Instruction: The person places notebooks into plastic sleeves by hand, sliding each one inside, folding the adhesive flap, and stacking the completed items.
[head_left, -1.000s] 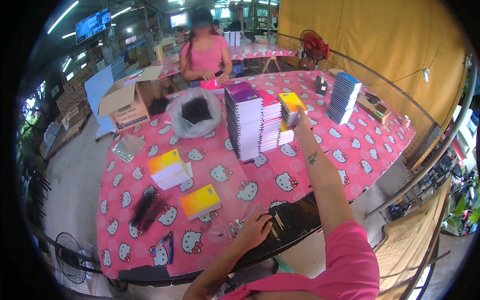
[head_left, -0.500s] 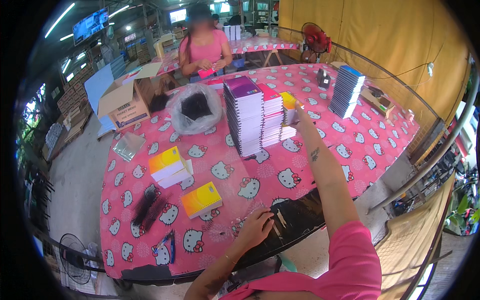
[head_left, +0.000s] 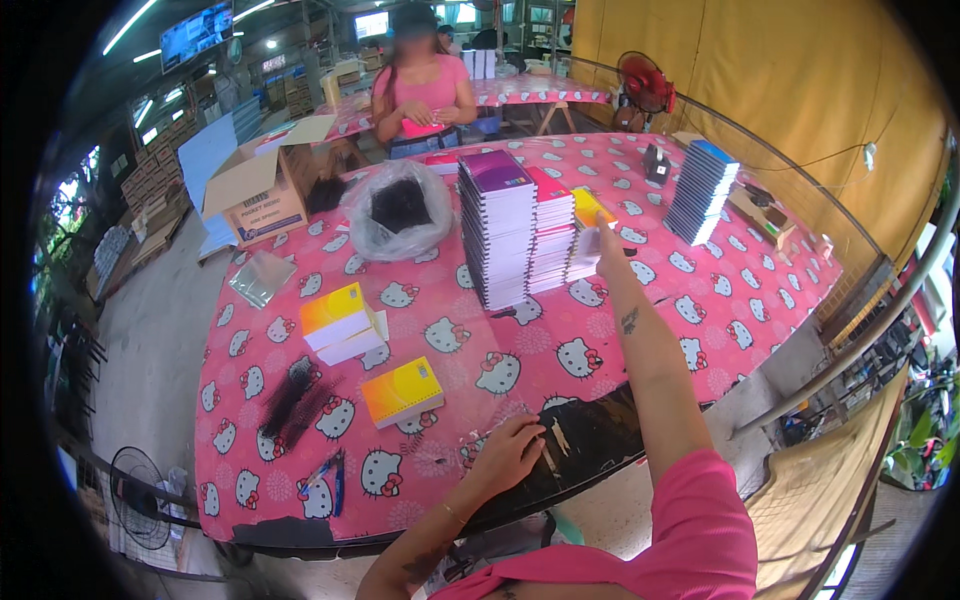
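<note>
My right hand (head_left: 604, 240) reaches far over the table, fingers on a yellow-orange spiral notebook (head_left: 590, 207) that lies on top of a low stack of notebooks (head_left: 582, 255). Left of it stand a pink-topped stack (head_left: 550, 235) and a taller purple-topped stack (head_left: 495, 225). My left hand (head_left: 510, 452) rests with bent fingers on the table's near edge, on a dark worn patch (head_left: 590, 440), holding nothing. A single yellow notebook (head_left: 402, 390) lies left of that hand.
The table has a pink cartoon-cat cloth (head_left: 700, 300). On it are a blue-topped stack (head_left: 700, 190), a small yellow-and-white stack (head_left: 340, 320), black coils (head_left: 295, 400), a clear bag of coils (head_left: 400, 210) and a cardboard box (head_left: 255, 190). A person in pink (head_left: 420, 90) stands opposite.
My right hand has lowered the yellow-orange notebook from above the stacks onto the low stack. My left hand has stayed at the table's near edge.
</note>
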